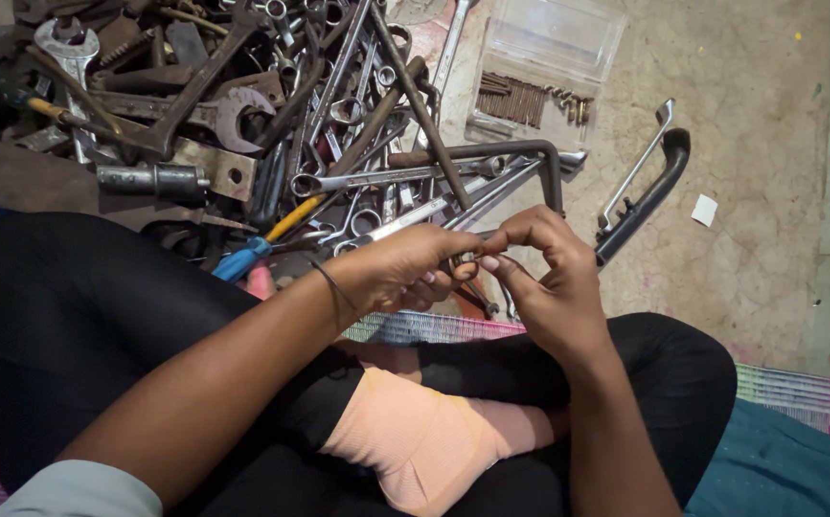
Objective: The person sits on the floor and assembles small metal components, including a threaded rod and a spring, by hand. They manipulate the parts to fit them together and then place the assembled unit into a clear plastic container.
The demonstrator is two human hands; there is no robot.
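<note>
My left hand (405,273) and right hand (544,278) pinch a small metal part (466,258), fingertips clamped; hard, light, likely slippery.

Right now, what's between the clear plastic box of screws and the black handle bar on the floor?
Head view: a slim chrome handle lies on bare floor between the clear plastic box and the black handle bar.

Dim, warm indoor light, with the upper right brightest, where the pale cracked floor (769,115) and a clear plastic box (554,48) catch soft glare. The pile of metal spanners (338,124) gleams in places and sinks into deep shadow at upper left. Focus is fair, and the frame edges bend slightly.
</note>
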